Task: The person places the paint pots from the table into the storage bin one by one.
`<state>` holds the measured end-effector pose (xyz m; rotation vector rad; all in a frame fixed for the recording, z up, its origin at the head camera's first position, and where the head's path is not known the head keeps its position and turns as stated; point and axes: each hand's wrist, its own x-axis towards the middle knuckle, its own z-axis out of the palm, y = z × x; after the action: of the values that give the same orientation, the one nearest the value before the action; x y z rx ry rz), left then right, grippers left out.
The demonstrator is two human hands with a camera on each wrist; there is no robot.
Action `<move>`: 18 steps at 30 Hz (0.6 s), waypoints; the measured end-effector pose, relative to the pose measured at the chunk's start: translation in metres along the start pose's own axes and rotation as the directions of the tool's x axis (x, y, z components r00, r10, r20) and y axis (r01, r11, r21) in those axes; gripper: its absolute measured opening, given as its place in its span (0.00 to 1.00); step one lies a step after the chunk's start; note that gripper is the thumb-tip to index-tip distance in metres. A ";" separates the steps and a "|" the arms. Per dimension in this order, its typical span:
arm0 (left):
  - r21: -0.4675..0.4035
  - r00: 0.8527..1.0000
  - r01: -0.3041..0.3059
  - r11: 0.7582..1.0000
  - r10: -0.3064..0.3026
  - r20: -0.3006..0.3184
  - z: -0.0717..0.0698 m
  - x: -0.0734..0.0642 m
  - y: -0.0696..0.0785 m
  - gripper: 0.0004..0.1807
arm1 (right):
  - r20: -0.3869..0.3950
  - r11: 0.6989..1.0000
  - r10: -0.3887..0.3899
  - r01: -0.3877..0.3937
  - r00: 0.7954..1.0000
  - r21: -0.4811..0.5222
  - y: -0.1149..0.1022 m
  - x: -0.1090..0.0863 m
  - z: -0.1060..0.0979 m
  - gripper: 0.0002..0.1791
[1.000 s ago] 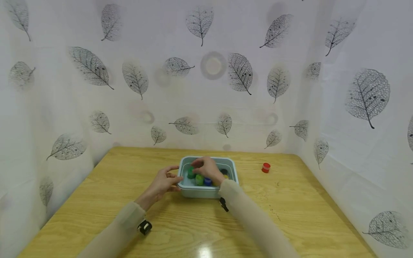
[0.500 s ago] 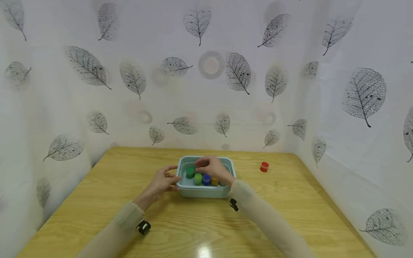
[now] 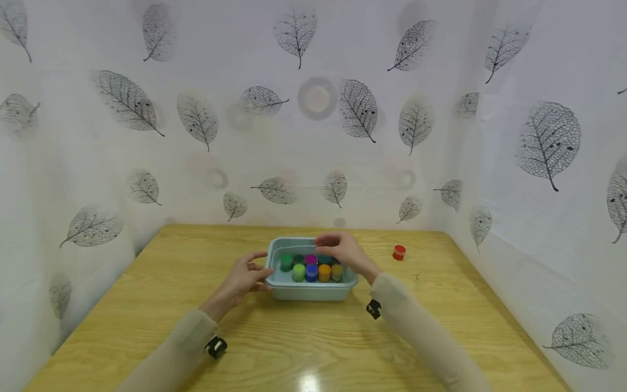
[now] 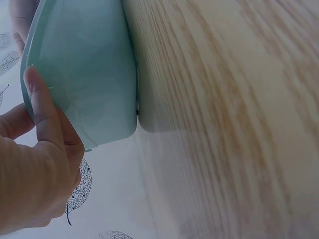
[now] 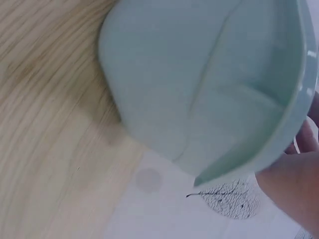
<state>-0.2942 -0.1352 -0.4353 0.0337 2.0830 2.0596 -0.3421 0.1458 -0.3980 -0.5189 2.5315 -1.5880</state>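
Observation:
A pale blue-green plastic bin (image 3: 311, 294) stands on the table, with several small paint jars inside in two rows. Among them are a green jar (image 3: 286, 263), a magenta jar (image 3: 311, 260), a light green jar (image 3: 299, 273), a blue jar (image 3: 311, 273) and an orange jar (image 3: 324, 273). My left hand (image 3: 245, 277) holds the bin's left end, thumb over the rim. Above the bin's right part is my right hand (image 3: 345, 250), fingers and thumb apart, nothing visible between them. In the right wrist view, the bin wall hides its fingertips.
A red jar (image 3: 399, 252) sits on the wooden table (image 3: 220, 239), to the right of the bin. Leaf-printed white curtains (image 3: 313, 141) close off the back and both sides.
My right hand has moved rightward from over the green jar to the bin's right part, uncovering the rows of jars. The left hand stays at the bin's left end.

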 end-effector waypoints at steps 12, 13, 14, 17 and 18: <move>-0.002 1.000 0.009 1.000 -0.009 -0.003 0.000 0.001 0.001 0.34 | -0.092 0.996 -0.018 0.027 0.996 0.089 0.023 -0.011 -0.030 0.20; -0.001 1.000 0.010 1.000 -0.010 -0.004 0.000 0.001 0.001 0.34 | -0.100 0.996 -0.013 0.022 0.995 0.087 0.024 -0.013 -0.032 0.19; 0.000 1.000 0.012 1.000 -0.012 -0.004 0.000 0.001 0.001 0.34 | -0.109 0.996 -0.004 0.014 0.994 0.085 0.026 -0.014 -0.033 0.19; 0.001 1.000 0.011 1.000 -0.011 -0.002 0.000 0.000 0.002 0.33 | -0.133 0.996 0.012 0.000 0.991 0.087 0.031 -0.017 -0.038 0.20; 0.001 1.000 0.010 1.000 -0.010 -0.002 0.000 0.000 0.002 0.33 | -0.143 0.996 0.016 -0.003 0.990 0.087 0.034 -0.017 -0.040 0.20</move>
<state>-0.2943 -0.1354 -0.4336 0.0206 2.0812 2.0538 -0.3441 0.1988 -0.4118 -0.3961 2.5463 -1.7832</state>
